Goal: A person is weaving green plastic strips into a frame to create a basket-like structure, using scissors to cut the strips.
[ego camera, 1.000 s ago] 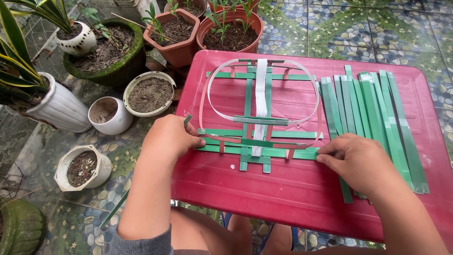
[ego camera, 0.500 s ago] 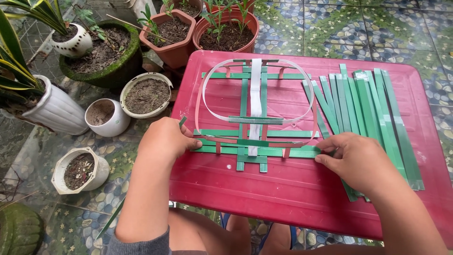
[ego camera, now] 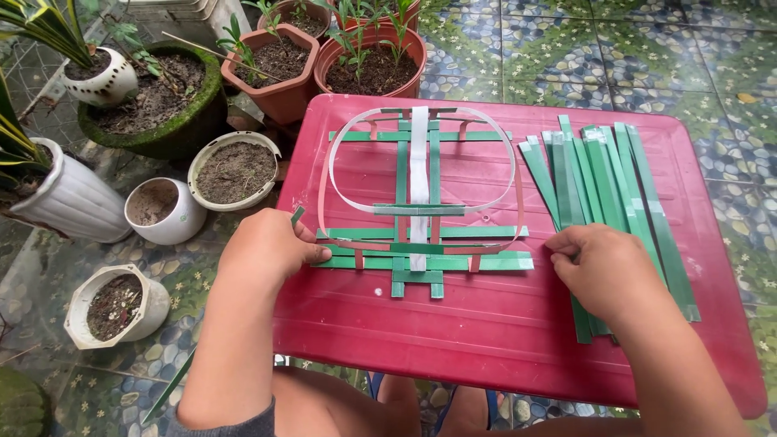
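Note:
A red plastic table [ego camera: 486,348] carries a half-woven lattice of green strips [ego camera: 421,235] with one white strip [ego camera: 418,162] down its middle and a pale loop laid over it. My left hand [ego camera: 271,247] presses the left ends of the lower horizontal strips, with a short green strip end sticking up by its fingers. My right hand [ego camera: 603,271] rests on a pile of loose green strips [ego camera: 603,174] at the table's right, fingertips close to the lattice's right end. Whether it grips a strip is hidden by the fingers.
Several pots with soil stand left of the table: white pots [ego camera: 162,210], a low white bowl pot [ego camera: 235,170], a mossy green pot [ego camera: 154,105] and terracotta pots [ego camera: 372,65] behind. Patterned floor tiles [ego camera: 647,57] lie beyond. My knees show below the table edge.
My right hand has shifted right, off the lattice's right end and onto the loose strip pile. My left hand stays on the left ends. The view has tilted slightly.

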